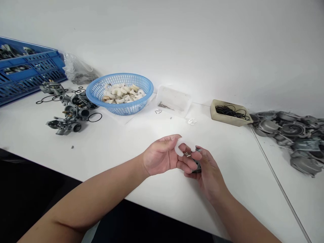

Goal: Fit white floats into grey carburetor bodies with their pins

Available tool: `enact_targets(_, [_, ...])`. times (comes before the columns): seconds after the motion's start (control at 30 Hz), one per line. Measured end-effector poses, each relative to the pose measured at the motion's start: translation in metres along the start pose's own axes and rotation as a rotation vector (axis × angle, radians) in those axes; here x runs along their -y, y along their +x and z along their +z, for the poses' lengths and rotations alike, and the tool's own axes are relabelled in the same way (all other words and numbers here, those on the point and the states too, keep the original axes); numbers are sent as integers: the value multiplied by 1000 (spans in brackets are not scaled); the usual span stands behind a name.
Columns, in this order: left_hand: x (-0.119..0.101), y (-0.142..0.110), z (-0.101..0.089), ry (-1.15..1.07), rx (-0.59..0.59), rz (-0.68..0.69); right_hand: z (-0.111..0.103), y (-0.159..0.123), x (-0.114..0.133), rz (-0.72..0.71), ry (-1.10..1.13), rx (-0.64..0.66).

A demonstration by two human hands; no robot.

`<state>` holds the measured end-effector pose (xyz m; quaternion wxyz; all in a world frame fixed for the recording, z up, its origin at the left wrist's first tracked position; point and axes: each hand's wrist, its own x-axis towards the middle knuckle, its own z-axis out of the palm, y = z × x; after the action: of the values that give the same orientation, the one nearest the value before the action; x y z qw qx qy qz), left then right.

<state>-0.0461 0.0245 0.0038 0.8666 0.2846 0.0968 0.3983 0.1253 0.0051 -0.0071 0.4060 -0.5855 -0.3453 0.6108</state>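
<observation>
Between the thumb and fingers of my left hand (162, 153) is a white C-shaped carburetor float (179, 145), held up above the table. A small metal piece (187, 155) shows at the float's open side, by my left fingers. My right hand (209, 172) is closed around a dark grey metal carburetor part (196, 166), mostly hidden behind the fingers of both hands. The two hands meet over the front of the white table (162, 209).
A blue basket (120, 76) of white floats stands behind my hands, beside a clear tray (177, 99) with thin pins. Carburetor bodies (73, 113) and a blue crate (32, 82) are left. A cream box (229, 118) of black rings and metal bowls (291, 130) are right.
</observation>
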Motion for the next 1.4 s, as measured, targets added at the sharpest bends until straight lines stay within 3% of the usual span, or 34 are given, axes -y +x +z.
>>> enact_targets(0.53, [4, -1, 6, 64, -16, 105, -2, 1, -7, -6, -20, 55])
enact_targets(1.13, [9, -7, 4, 135, 63, 26, -1, -1, -7, -10, 75, 44])
enact_targets(1.4, [8, -6, 5, 92, 11, 75, -2, 2, -10, -49, 57, 70])
